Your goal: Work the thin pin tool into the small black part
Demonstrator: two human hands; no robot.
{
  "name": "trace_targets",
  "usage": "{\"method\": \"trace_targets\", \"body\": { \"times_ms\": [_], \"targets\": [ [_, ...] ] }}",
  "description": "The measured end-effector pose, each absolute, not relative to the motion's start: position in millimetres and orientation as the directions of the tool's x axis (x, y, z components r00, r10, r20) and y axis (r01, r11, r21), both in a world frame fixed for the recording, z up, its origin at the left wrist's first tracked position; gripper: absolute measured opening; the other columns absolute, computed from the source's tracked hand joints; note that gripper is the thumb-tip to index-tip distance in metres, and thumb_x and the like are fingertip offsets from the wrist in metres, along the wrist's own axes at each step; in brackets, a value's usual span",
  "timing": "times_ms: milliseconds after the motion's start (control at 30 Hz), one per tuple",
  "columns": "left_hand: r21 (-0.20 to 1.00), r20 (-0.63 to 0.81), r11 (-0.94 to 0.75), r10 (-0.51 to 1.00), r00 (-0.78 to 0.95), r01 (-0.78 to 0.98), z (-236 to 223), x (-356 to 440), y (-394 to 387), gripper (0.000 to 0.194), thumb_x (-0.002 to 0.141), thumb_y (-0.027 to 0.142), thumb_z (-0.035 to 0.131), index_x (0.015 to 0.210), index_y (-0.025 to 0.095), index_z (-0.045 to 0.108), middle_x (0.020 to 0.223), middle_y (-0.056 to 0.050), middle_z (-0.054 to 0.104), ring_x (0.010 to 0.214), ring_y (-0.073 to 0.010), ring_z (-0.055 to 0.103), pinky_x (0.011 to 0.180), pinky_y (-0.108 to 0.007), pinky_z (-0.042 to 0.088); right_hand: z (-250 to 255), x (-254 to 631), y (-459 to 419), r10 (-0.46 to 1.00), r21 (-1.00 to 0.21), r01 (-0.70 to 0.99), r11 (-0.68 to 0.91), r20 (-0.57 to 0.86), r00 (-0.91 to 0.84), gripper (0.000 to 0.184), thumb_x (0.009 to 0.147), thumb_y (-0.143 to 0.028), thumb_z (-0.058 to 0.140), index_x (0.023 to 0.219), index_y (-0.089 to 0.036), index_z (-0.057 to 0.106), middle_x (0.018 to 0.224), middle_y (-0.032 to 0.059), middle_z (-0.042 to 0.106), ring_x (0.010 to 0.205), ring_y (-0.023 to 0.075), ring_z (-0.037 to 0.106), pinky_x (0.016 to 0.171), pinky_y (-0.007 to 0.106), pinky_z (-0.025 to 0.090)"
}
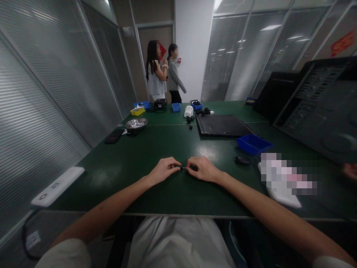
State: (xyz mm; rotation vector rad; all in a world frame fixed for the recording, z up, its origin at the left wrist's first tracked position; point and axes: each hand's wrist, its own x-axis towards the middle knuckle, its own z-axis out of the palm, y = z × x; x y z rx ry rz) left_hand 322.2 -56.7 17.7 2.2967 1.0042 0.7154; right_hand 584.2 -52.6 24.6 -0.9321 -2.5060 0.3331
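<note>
Close together over the green table (125, 193), my left hand (165, 169) and my right hand (203, 168) face each other. Between their fingertips lies a small thin dark object with a light, shiny stretch in the middle (183, 168). The left thumb and fingers pinch its left end. Its right end runs into the curled fingers of my right hand. The fingers cover most of it, and I cannot make out its kind. A black computer mouse (242, 160) lies to the right of my right hand.
A blue tray (253, 144) and a flat black panel (224, 125) lie to the right. Further left are a metal bowl (136, 123), a phone (114, 136) and a white device (58, 186). A large dark computer case (315, 108) stands far right. Two people (157, 80) are beyond the table.
</note>
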Motion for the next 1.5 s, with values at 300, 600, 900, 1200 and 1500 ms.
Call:
{"method": "trace_targets", "body": {
  "times_ms": [300, 600, 900, 1200, 1500],
  "targets": [
    [0.671, 0.302, -0.603, 0.754, 0.583, 0.432, 19.8, 320.2, -55.8, 0.024, 0.097, 0.029, 0.066, 0.115, 0.019, 0.079, 0.109, -0.008, 0.074, 0.098, -0.02, 0.068, 0.089, -0.029, 0.05, 19.5, 582.9, -53.3, 0.653, -0.388, 0.531, 0.754, 0.351, -0.671, 0.01, 0.098, -0.028, 0.059, 0.099, -0.021, 0.065, 0.092, 0.0019, 0.068, 0.076, 0.0149, 0.063, 0.072, 0.026, 0.043],
    [0.649, 0.317, -0.627, 0.737, 0.596, 0.43, 16.5, 321.3, -54.9, 0.021, 0.096, 0.026, 0.067, 0.11, 0.018, 0.081, 0.106, -0.008, 0.075, 0.095, -0.0198, 0.069, 0.087, -0.029, 0.051, 23.3, 579.2, -56.8, 0.638, -0.333, 0.548, 0.767, 0.312, -0.704, 0.011, 0.099, -0.029, 0.058, 0.099, -0.021, 0.065, 0.094, 0.0031, 0.068, 0.076, 0.0156, 0.063, 0.07, 0.027, 0.041],
    [0.748, 0.269, -0.498, 0.832, 0.485, 0.439, 16.7, 323.1, -54.0, 0.021, 0.091, 0.029, 0.073, 0.107, 0.019, 0.082, 0.104, -0.007, 0.077, 0.093, -0.0207, 0.071, 0.083, -0.028, 0.053, 18.6, 578.5, -55.1, 0.65, -0.4, 0.521, 0.754, 0.347, -0.676, 0.012, 0.101, -0.029, 0.055, 0.101, -0.02, 0.062, 0.093, 0.0025, 0.067, 0.078, 0.0154, 0.062, 0.072, 0.026, 0.043],
    [0.673, 0.286, -0.595, 0.757, 0.588, 0.439, 20.9, 324.9, -56.2, 0.021, 0.094, 0.03, 0.07, 0.107, 0.018, 0.082, 0.102, -0.008, 0.076, 0.089, -0.0191, 0.069, 0.082, -0.027, 0.051, 21.7, 574.4, -56.6, 0.624, -0.301, 0.55, 0.779, 0.293, -0.724, 0.011, 0.1, -0.031, 0.057, 0.1, -0.021, 0.063, 0.095, 0.0027, 0.068, 0.076, 0.0153, 0.062, 0.067, 0.026, 0.039],
    [0.742, 0.295, -0.542, 0.793, 0.533, 0.395, 16.7, 326.7, -55.7, 0.021, 0.092, 0.032, 0.072, 0.106, 0.021, 0.083, 0.106, -0.007, 0.078, 0.097, -0.0217, 0.072, 0.091, -0.031, 0.053, 16.5, 573.2, -53.6, 0.632, -0.334, 0.541, 0.772, 0.314, -0.709, 0.012, 0.101, -0.031, 0.055, 0.102, -0.021, 0.062, 0.095, 0.0031, 0.067, 0.076, 0.0154, 0.062, 0.068, 0.027, 0.039]
  ]
}}
